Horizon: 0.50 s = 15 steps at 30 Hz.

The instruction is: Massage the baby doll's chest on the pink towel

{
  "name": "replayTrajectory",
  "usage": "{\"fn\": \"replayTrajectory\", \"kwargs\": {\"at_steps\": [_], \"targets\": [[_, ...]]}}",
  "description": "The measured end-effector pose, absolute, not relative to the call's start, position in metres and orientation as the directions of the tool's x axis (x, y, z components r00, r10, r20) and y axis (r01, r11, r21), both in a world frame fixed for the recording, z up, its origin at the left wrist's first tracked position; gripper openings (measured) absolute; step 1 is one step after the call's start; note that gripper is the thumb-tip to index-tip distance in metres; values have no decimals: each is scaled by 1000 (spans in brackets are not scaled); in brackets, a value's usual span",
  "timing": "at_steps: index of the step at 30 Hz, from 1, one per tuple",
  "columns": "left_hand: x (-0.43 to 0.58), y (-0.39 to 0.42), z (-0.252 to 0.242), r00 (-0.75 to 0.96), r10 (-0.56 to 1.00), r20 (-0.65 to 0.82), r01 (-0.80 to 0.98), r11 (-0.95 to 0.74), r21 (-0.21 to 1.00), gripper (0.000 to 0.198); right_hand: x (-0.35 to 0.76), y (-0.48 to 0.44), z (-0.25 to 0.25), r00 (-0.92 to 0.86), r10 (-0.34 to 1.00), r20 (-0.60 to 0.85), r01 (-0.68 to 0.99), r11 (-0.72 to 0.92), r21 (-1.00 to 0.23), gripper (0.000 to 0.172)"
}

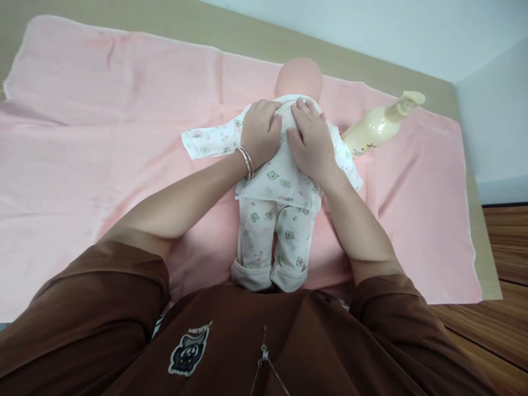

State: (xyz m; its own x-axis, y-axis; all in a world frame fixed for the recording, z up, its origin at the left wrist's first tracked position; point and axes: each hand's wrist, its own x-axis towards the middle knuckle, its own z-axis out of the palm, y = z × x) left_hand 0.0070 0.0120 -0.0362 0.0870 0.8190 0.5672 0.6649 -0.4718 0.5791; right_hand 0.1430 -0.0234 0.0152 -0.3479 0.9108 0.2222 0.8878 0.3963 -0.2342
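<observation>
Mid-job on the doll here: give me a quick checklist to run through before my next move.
1. The bald baby doll lies flat on the pink blanket: ok.
2. The left hand and right hand both rest on the white animal-print top: ok.
3. The top's front is closed under the hands: cannot tell, covered.
4. The matching print trousers are on, cuffs rolled: ok.
5. The cream plastic bottle lies clear of both hands: ok.
6. The fingers grip fabric: cannot tell.
</observation>
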Motion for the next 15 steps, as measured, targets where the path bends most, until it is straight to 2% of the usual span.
{"fn": "replayTrajectory", "kwargs": {"at_steps": [3,7,12,15], "targets": [[5,9,-32,98,817,568,637,-490,595,20,145,-25,19,-281,940,192,917,322,-235,46],[4,5,-29,69,834,548,625,-464,627,20,130,-52,24,-197,966,170,959,226,-174,56],[6,7,-35,15,855,519,650,-403,644,12,116,-73,26,-331,925,187,920,361,-155,50],[8,10,-39,4,840,543,673,-404,620,14,123,-61,24,-363,910,202,898,399,-184,44]]}}
